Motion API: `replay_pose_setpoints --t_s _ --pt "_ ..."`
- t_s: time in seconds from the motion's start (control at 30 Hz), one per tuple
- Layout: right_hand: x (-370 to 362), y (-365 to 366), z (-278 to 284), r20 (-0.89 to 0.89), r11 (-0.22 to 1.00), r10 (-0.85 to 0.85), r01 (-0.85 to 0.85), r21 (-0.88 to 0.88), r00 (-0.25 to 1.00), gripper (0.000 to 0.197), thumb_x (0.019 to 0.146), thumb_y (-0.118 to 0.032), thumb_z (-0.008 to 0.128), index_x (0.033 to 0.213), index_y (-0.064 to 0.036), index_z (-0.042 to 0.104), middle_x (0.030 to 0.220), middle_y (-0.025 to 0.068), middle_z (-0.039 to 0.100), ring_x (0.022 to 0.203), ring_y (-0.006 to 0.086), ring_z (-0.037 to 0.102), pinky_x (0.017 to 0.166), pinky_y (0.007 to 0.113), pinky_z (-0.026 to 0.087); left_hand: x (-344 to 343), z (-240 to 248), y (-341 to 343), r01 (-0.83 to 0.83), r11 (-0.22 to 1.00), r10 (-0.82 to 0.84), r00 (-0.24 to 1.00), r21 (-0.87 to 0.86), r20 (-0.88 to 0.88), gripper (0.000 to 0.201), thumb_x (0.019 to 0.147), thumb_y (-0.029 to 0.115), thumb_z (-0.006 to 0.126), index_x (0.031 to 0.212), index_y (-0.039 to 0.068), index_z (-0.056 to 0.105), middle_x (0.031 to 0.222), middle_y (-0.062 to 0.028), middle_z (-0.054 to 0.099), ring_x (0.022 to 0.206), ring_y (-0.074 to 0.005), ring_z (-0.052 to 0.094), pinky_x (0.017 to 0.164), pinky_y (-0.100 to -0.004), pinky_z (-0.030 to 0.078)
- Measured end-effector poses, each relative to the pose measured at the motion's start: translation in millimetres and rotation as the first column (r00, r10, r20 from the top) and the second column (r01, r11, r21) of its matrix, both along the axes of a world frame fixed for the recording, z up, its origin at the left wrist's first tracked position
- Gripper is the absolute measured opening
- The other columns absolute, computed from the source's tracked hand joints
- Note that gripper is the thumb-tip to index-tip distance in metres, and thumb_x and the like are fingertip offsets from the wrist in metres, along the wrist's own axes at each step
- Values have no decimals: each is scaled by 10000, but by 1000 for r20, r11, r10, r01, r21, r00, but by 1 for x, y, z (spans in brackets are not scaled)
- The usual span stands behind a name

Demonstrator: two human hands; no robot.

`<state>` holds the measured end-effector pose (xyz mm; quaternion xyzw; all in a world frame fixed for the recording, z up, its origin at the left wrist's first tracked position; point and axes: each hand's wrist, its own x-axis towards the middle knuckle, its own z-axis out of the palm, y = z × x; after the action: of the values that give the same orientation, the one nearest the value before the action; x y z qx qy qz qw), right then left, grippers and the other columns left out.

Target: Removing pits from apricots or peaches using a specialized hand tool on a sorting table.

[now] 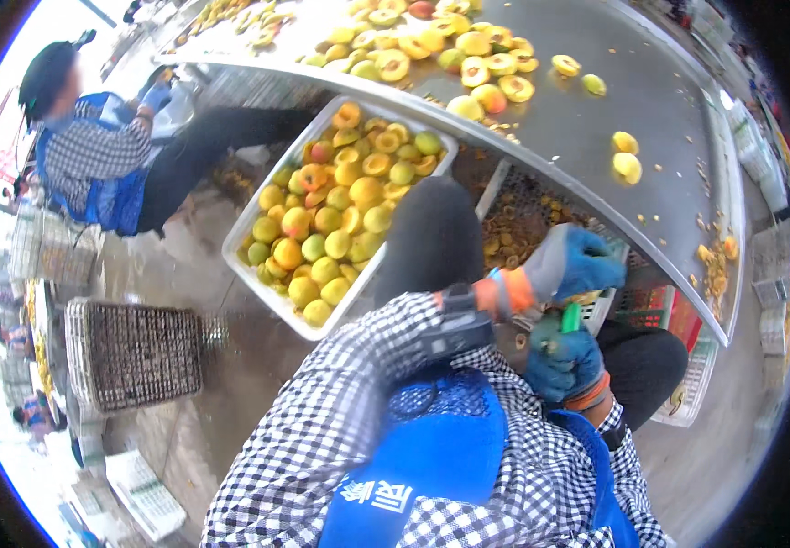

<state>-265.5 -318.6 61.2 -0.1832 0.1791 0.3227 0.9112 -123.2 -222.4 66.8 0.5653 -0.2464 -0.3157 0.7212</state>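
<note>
Both my hands wear blue-grey gloves with orange cuffs and are close together over my lap, beside the metal table's edge. My left hand is the upper one, its fingers curled downward around a yellow peach; only a sliver shows beneath the glove. Just below it, my right hand is closed around a small tool with a bright green handle. The tool's working end cannot be made out. To the left of my knee, a white crate is full of yellow-green peaches, some whole and some halved.
Halved peaches lie on the metal table, with scraps near its right end. Under its edge is a crate of pits. A red basket is at right. A brown crate and a seated co-worker are at left.
</note>
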Motion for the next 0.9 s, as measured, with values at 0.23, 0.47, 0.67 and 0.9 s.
replay_pose_setpoints --t_s 0.23,0.47,0.67,0.9 --pt "13 -6 11 77 933 174 -139 -333 982 66 808 -41 594 821 -47 529 537 2 439 356 116 370 323 300 262 11 -27 -16 183 958 -204 976 221 72 265 727 260 797 796 6 761 632 -64 650 584 -109 587 551 -324 490" --pt "40 -16 -35 302 981 -124 70 182 945 92 880 -147 580 842 -73 542 542 -32 403 355 114 359 321 323 285 49 -39 -4 -265 959 202 890 -102 -409 98 878 70 674 964 23 677 748 -41 646 635 -156 624 554 -276 491" --pt "38 -55 -78 99 111 -131 114 -987 986 131 832 -132 723 875 -61 622 653 -15 521 467 104 455 404 260 349 96 -61 222 -601 787 607 794 -140 2 336 817 43 663 1151 38 706 899 -83 687 699 -142 640 627 -285 537" --pt "38 -38 -100 77 335 -41 87 -938 996 103 828 -95 712 841 -53 618 655 13 548 474 114 486 412 272 373 -7 -169 398 -865 0 -55 502 503 863 467 748 86 670 1215 103 680 1254 -198 649 1170 -358 606 975 -450 496"
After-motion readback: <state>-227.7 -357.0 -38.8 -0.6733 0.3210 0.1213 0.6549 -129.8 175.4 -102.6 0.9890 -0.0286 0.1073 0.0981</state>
